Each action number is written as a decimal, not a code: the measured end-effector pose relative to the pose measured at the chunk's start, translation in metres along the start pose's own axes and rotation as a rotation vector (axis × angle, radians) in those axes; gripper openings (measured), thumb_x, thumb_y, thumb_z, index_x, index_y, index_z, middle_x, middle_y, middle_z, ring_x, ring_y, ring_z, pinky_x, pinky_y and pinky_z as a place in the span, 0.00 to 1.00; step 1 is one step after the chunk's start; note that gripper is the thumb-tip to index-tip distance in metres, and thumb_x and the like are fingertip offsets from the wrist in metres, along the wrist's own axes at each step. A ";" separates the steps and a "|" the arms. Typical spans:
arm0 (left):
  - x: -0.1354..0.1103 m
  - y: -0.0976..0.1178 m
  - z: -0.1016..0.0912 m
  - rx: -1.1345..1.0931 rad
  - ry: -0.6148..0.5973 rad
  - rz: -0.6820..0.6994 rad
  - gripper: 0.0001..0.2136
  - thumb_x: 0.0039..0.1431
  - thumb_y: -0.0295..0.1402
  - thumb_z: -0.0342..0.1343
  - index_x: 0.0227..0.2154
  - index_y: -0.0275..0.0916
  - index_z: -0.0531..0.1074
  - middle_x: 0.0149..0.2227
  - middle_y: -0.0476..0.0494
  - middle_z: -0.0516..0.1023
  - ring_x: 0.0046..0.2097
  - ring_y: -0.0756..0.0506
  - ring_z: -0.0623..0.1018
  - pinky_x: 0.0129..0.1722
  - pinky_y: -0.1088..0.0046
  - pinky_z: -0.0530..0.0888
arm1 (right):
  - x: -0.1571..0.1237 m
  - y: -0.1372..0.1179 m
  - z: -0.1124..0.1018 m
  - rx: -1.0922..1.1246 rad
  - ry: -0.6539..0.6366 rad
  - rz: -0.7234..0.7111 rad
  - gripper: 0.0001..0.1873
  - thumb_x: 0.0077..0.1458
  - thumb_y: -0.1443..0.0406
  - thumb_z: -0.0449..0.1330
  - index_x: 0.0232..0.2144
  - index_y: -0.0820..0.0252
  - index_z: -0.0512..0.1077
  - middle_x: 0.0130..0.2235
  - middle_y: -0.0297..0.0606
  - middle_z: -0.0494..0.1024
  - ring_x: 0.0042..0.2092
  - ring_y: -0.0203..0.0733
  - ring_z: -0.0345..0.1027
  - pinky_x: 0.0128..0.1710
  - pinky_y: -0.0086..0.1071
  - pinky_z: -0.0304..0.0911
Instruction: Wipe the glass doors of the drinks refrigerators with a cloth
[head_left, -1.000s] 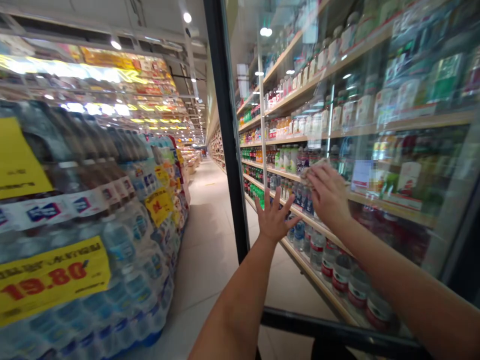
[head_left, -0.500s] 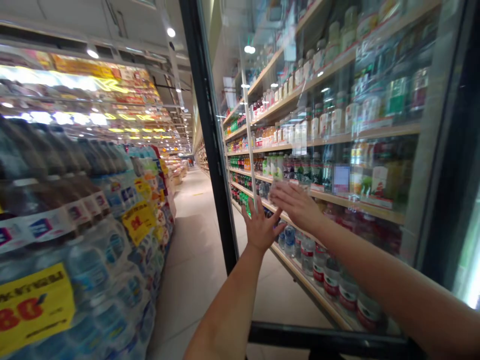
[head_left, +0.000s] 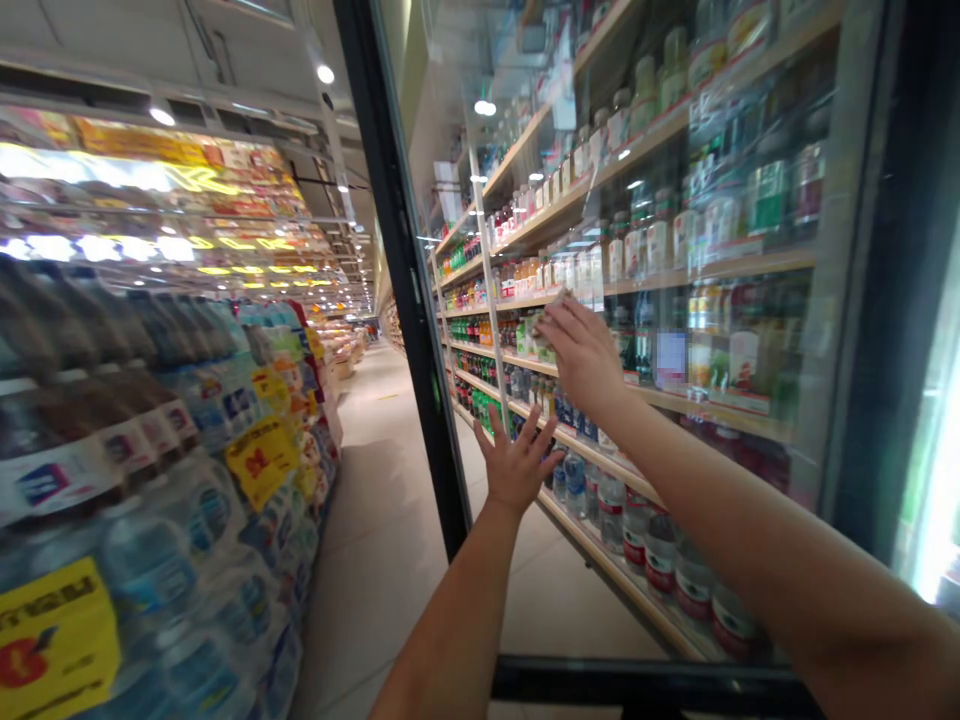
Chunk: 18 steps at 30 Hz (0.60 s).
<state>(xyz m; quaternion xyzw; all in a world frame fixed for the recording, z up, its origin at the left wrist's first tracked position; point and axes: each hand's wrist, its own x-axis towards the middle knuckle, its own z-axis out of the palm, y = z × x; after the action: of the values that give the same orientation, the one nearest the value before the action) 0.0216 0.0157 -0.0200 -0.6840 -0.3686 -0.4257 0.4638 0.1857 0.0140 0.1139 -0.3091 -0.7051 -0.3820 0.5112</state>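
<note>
A glass door [head_left: 645,610] in a black frame stands in front of me, and shelves of bottles show in its pane. My left hand [head_left: 516,465] has its fingers spread wide against the glass, low and near the door's left edge; nothing is in it. Higher up and to the right, my right hand [head_left: 585,355] presses a small pale, crumpled cloth [head_left: 553,308] to the pane. Most of the cloth is hidden under the fingers, which lie close together.
Wrapped packs of water bottles [head_left: 142,560] and dark drink bottles [head_left: 82,420] are stacked on the left, with yellow price signs [head_left: 56,640] on them. A tiled aisle [head_left: 375,450] runs away between the stack and the door. A bright cooler light [head_left: 937,540] glows at the right edge.
My right hand has slid up the glass with the cloth, away from my left hand. The left hand stays on the pane with fingers spread, slightly lower in view.
</note>
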 end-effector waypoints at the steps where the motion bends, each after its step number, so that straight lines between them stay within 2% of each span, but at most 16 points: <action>1: 0.000 0.000 0.001 0.009 0.003 0.006 0.21 0.66 0.49 0.55 0.60 0.55 0.69 0.66 0.52 0.67 0.72 0.25 0.30 0.65 0.26 0.38 | 0.001 -0.004 0.001 -0.003 -0.017 -0.011 0.21 0.65 0.71 0.51 0.57 0.56 0.72 0.65 0.40 0.69 0.70 0.49 0.53 0.69 0.50 0.51; 5: -0.002 -0.001 0.005 0.010 0.032 -0.002 0.18 0.64 0.47 0.58 0.54 0.51 0.75 0.62 0.46 0.72 0.72 0.26 0.30 0.67 0.30 0.36 | -0.017 -0.033 0.008 0.026 -0.266 -0.310 0.20 0.65 0.68 0.55 0.58 0.57 0.71 0.64 0.38 0.70 0.68 0.45 0.56 0.69 0.44 0.54; 7: -0.003 -0.002 0.007 0.003 0.045 -0.005 0.18 0.62 0.48 0.61 0.52 0.50 0.76 0.61 0.44 0.72 0.72 0.27 0.31 0.67 0.32 0.35 | -0.019 -0.036 0.006 0.033 -0.332 -0.383 0.19 0.65 0.67 0.56 0.57 0.56 0.72 0.63 0.36 0.71 0.67 0.44 0.58 0.68 0.42 0.55; 9: -0.002 -0.002 0.008 0.004 0.053 0.004 0.20 0.61 0.49 0.61 0.54 0.52 0.75 0.63 0.47 0.71 0.72 0.27 0.31 0.67 0.32 0.35 | -0.009 -0.026 0.001 0.030 -0.282 -0.317 0.20 0.65 0.68 0.54 0.57 0.57 0.72 0.63 0.37 0.71 0.68 0.46 0.57 0.68 0.45 0.55; 11: -0.002 -0.002 0.007 0.009 0.058 0.011 0.22 0.62 0.50 0.60 0.57 0.54 0.73 0.65 0.49 0.68 0.72 0.25 0.32 0.67 0.31 0.35 | 0.006 -0.011 -0.002 0.032 -0.154 -0.179 0.21 0.65 0.70 0.52 0.58 0.58 0.71 0.64 0.39 0.70 0.69 0.49 0.56 0.69 0.48 0.54; 13: -0.002 -0.002 0.008 0.016 0.073 0.023 0.24 0.63 0.51 0.59 0.59 0.52 0.71 0.66 0.48 0.66 0.72 0.25 0.33 0.67 0.31 0.34 | 0.014 -0.005 -0.001 0.030 -0.033 -0.060 0.21 0.65 0.71 0.51 0.57 0.59 0.72 0.64 0.41 0.70 0.69 0.50 0.55 0.69 0.49 0.54; 14: -0.002 -0.002 0.009 0.020 0.084 0.035 0.24 0.63 0.50 0.58 0.60 0.51 0.71 0.66 0.47 0.67 0.73 0.27 0.35 0.67 0.32 0.34 | 0.015 -0.007 0.002 0.028 -0.008 -0.052 0.21 0.65 0.71 0.51 0.57 0.60 0.72 0.63 0.42 0.70 0.69 0.50 0.56 0.69 0.49 0.54; 16: -0.003 -0.003 0.011 0.026 0.121 0.070 0.22 0.64 0.50 0.57 0.57 0.49 0.72 0.62 0.45 0.72 0.74 0.33 0.40 0.68 0.34 0.33 | 0.010 -0.018 0.011 0.038 -0.061 -0.173 0.19 0.65 0.70 0.52 0.55 0.60 0.73 0.62 0.40 0.72 0.68 0.50 0.58 0.68 0.48 0.55; 18: -0.003 -0.004 0.013 0.036 0.160 0.097 0.18 0.66 0.49 0.56 0.52 0.47 0.75 0.57 0.44 0.77 0.74 0.39 0.43 0.68 0.36 0.32 | 0.006 -0.030 0.017 0.066 -0.192 -0.374 0.18 0.64 0.70 0.55 0.54 0.58 0.74 0.61 0.36 0.74 0.66 0.46 0.60 0.68 0.43 0.56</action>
<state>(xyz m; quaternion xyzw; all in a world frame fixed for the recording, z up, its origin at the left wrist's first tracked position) 0.0200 0.0287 -0.0241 -0.6563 -0.3045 -0.4495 0.5239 0.1512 0.0137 0.1102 -0.1911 -0.8078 -0.4156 0.3716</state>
